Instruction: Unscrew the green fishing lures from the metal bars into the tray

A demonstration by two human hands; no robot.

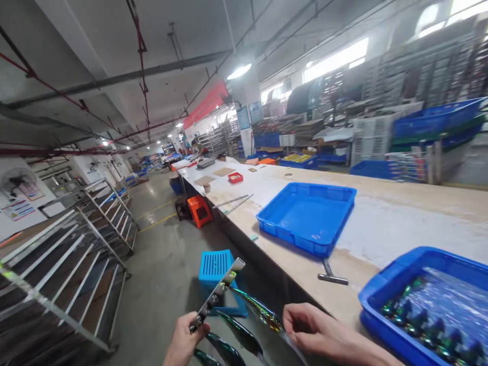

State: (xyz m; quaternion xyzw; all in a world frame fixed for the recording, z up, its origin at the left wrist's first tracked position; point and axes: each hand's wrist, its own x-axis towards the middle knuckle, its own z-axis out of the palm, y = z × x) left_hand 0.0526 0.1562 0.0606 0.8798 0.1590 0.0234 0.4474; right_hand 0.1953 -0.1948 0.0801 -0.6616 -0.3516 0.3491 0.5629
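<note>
My left hand (185, 333) is closed around the lower part of a narrow metal bar (215, 297), which slants up to the right. Several glossy, dark green fish-shaped lures (242, 333) hang in a row from clips along it. The uppermost lure (263, 312) has gold and green glints and stretches toward my right hand (310, 328). That hand has its fingers curled in beside the lure's lower end; whether they grip anything is hidden. The lower lures run out of the picture at the bottom.
A blue tray (305, 216) stands on the long table (389, 218), with a metal T-shaped tool (333, 278) near it. Another blue tray (396, 267) at right holds similar lures and plastic film. Below are a blue stool (215, 264) and an orange stool (199, 211); metal racks (76, 274) stand left.
</note>
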